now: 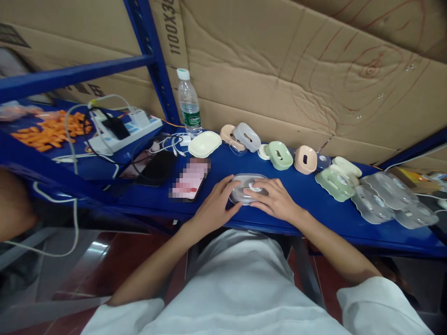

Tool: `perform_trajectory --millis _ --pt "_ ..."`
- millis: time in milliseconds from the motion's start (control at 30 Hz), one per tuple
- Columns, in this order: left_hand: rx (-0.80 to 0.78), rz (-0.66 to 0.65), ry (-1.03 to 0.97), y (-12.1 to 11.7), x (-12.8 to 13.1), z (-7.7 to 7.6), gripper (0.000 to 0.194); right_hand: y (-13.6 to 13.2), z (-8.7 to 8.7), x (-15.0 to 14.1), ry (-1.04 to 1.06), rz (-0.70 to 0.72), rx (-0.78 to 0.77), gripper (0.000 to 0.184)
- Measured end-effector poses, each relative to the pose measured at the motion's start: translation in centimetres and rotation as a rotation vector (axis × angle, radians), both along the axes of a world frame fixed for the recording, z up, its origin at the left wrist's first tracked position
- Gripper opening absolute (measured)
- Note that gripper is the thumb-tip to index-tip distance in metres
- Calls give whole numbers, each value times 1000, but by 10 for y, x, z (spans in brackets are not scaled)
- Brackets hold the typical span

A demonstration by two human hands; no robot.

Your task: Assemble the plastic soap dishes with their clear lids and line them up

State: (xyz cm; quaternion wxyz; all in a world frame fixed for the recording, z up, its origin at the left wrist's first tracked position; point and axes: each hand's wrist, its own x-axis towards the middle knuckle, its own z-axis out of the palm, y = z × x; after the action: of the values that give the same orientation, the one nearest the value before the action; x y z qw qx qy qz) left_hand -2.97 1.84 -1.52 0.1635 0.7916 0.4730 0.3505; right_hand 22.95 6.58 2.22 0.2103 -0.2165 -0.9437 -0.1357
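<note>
A translucent grey oval plastic box (240, 190) with a round whitish sticker on top lies on the blue table in front of me. My left hand (221, 201) holds its left side, the fingers curving over the far rim and the thumb at the near edge. From the right, my right hand (274, 199) grips the same box, its fingers bent over the top beside the sticker. What lies under the palms is hidden. A phone (190, 180) rests left of my left hand. Beyond my hands stand a green oval holder (280, 156) and a peach one (305, 160), both with slots.
Grey scalloped plastic pieces (372, 204) and a green one (335, 184) lie at right. A cream dish (205, 144) and a water bottle (189, 104) stand at the back. A power strip (139, 135), cables and orange pieces (56, 130) occupy the left, behind a blue post.
</note>
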Motion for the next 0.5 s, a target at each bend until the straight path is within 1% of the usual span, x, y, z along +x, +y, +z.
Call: perform_trajectory --millis 100,200,267,333,400,467,500 --pt "-20 -7 9 -1 0 3 61 -3 -1 12 -21 -65 7 46" --pt "-51 -14 41 -2 -1 7 63 -7 0 43 -26 -226 -7 47" --pt "-68 -21 89 -3 0 9 62 -10 6 64 -24 -327 -4 50" --pt "-64 -28 153 -4 1 7 59 -15 16 75 -16 -392 12 57" --pt "-37 -34 201 -5 2 5 56 -20 27 69 -2 -369 2 60" --pt "-2 -37 210 -3 2 6 52 -20 33 50 -18 -272 -55 53" --pt "18 -28 210 0 0 9 50 -18 32 39 -49 -217 -96 49"
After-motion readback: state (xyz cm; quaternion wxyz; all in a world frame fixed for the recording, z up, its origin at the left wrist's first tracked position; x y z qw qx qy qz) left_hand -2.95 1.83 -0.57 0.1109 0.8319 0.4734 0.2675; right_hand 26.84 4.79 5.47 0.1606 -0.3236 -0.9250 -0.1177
